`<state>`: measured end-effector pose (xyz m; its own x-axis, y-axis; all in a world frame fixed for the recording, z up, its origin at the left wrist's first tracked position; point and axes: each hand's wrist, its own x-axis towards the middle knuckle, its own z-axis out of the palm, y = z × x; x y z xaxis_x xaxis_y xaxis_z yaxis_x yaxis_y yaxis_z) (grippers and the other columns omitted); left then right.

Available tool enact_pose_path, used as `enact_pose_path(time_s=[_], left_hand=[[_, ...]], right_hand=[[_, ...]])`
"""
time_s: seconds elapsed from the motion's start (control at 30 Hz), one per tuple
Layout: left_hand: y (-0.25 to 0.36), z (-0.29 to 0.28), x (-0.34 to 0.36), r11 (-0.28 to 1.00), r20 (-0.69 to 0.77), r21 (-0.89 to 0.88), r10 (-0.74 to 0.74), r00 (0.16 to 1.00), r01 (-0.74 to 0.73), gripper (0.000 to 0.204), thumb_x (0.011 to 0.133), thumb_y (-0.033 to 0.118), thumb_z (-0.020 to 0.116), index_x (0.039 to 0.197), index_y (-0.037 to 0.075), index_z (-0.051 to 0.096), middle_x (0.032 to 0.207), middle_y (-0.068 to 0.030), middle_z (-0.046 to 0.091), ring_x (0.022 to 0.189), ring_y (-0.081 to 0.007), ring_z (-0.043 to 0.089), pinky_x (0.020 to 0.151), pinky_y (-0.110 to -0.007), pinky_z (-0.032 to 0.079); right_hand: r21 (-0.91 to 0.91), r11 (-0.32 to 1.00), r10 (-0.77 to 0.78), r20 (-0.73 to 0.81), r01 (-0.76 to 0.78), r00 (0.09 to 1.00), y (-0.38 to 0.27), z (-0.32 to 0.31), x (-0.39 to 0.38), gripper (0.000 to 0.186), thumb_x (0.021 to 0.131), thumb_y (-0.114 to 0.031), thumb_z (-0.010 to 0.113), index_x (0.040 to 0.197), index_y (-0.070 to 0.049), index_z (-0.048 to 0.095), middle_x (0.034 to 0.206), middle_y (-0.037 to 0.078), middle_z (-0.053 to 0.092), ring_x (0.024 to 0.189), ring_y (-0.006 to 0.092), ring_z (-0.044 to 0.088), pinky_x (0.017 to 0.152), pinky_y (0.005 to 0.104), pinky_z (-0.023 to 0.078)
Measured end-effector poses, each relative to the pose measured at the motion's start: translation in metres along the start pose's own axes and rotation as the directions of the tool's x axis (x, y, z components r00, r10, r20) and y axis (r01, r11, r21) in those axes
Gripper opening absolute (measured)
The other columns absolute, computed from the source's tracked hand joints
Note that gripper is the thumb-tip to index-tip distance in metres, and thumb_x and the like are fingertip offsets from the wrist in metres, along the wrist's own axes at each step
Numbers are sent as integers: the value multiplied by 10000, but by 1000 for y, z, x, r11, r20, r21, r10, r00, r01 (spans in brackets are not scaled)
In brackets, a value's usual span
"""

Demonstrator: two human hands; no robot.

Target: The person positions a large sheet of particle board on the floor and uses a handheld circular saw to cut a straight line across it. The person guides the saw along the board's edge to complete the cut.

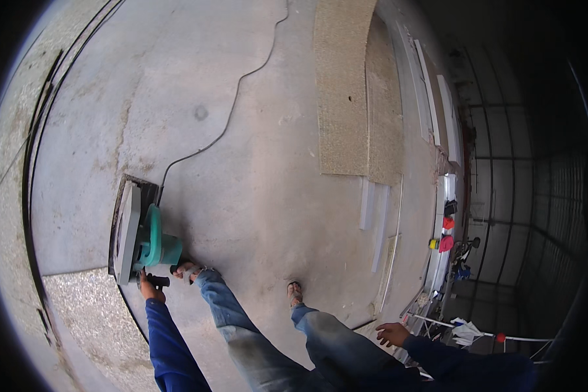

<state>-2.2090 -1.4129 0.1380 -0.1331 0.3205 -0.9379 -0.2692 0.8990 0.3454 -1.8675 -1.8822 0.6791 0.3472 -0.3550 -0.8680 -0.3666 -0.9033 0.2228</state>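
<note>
A circular saw (158,245) with a teal motor housing and curved handle stands at the left, its broad grey metal plate along its left side. It rests on a dark-edged piece of board (151,186) on the floor. My left hand (151,287) is closed at the near end of the saw, beside a short black cylindrical part; its fingertips are partly hidden. My right hand (392,334) hangs out at the lower right, away from the saw. It holds nothing, with its fingers slightly bent and apart.
A dark power cord (225,127) winds from the saw across the concrete floor (261,176). Speckled boards (343,98) lie at the back right, another speckled board (98,313) at the near left. White strips (368,206) lie right. My sandalled feet (294,292) stand near the saw.
</note>
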Motion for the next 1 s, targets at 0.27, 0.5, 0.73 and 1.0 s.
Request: enact_pose_path(time_s=[0.27,0.5,0.73,1.0], left_hand=[[7,-18,23,983,216,123,111,970,-140,459,843,540,584,1062,138,548,974,-9,546,952,-175,502,819,-444,365],[-21,-35,31,966,344,167,132,930,-199,615,906,528,479,1394,188,324,1390,-51,343,1310,-258,306,1020,-546,298],[-53,-44,16,937,279,280,128,952,-208,694,843,561,545,1405,229,309,1450,-16,306,1309,-307,290,985,-542,328],[-145,-161,-183,-105,520,689,-617,590,-717,680,770,519,626,1325,167,454,1311,-112,492,1210,-335,446,1023,-468,347]], right_hand=[[-60,998,-24,22,25,999,82,-11,77,331,906,-172,557,1213,-49,556,938,93,665,775,185,666,633,318,556],[123,992,9,94,-20,996,155,43,101,343,885,-173,572,1204,-47,555,969,107,670,759,187,668,594,317,544],[200,928,284,167,-315,944,273,112,59,319,888,-206,566,1180,-78,578,970,104,671,767,184,668,615,329,547],[214,884,-417,-39,415,908,180,139,73,291,838,-119,582,1115,-36,610,826,107,661,734,192,649,579,364,540]])
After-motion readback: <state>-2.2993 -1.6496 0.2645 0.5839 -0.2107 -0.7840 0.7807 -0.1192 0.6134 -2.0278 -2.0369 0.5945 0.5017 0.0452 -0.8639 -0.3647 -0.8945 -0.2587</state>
